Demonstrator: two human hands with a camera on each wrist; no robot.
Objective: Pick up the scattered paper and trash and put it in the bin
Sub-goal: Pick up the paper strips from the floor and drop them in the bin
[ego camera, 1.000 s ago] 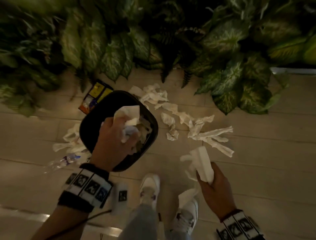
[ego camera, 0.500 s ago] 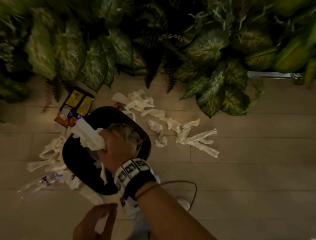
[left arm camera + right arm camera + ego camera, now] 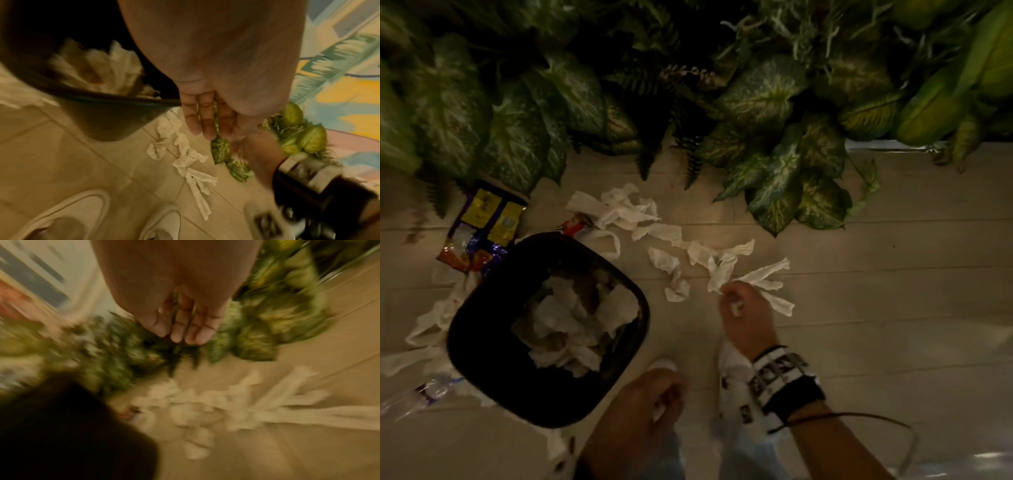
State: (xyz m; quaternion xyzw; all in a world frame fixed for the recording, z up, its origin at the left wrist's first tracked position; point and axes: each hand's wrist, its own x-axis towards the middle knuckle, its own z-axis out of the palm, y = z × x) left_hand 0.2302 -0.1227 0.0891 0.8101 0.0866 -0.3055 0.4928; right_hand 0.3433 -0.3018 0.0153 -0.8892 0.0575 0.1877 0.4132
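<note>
Head view looks straight down from above, both wrist views look close along fingers, all sharing bin and scattered paper.

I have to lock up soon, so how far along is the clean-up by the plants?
Partly done. The bin already holds a heap of crumpled paper. The right hand is at the paper strips on the floor, fingers straight, and the left hand holds nothing. Left to do: more paper, the snack wrappers and a plastic bottle.

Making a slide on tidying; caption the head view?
Right hand reaches twisted paper strips beside a paper-filled black bin.
</note>
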